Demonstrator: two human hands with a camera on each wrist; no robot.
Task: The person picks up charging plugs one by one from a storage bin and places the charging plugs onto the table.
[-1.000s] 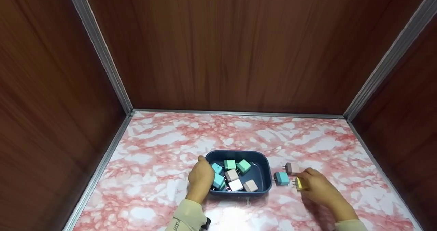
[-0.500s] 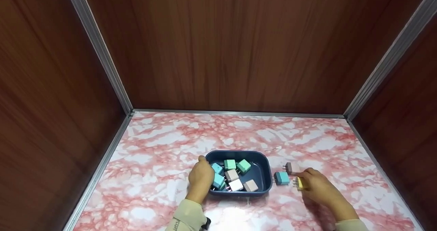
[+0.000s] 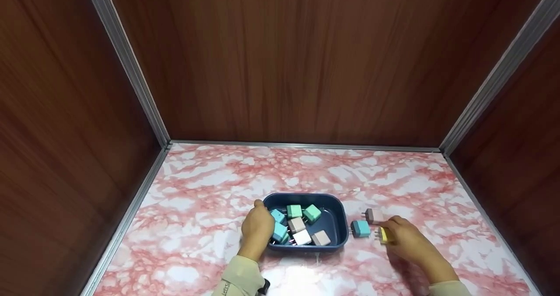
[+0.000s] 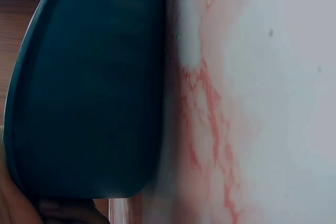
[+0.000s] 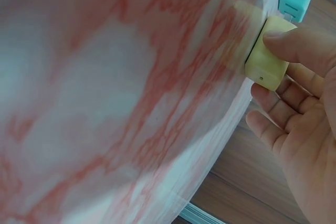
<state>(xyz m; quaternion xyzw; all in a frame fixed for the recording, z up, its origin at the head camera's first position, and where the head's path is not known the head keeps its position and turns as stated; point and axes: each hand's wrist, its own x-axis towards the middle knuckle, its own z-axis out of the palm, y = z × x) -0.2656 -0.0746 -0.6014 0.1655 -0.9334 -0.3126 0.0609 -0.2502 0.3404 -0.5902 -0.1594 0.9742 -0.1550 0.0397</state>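
The left hand (image 3: 258,223) is gripping a dark-blue tub (image 3: 328,225) at nine o'clock, and the right hand (image 3: 407,239) is pinching a yellow charger plug (image 5: 268,61) outside it at three.

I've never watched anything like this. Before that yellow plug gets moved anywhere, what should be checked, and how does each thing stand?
1. Right grip has the yellow plug: ok, pinched between thumb and fingers.
2. Left grip steadies the box: ok, it holds the left end.
3. Room in the box: ok, bare floor shows toward the right.
4. Straight path along the table to the box: not ok, the loose blue plug lies between, so lifting over it seems wiser.
5. Yellow plug raised off the table: cannot tell.
6. Right fingers free of the loose pink plug: cannot tell, they overlap in the head view.
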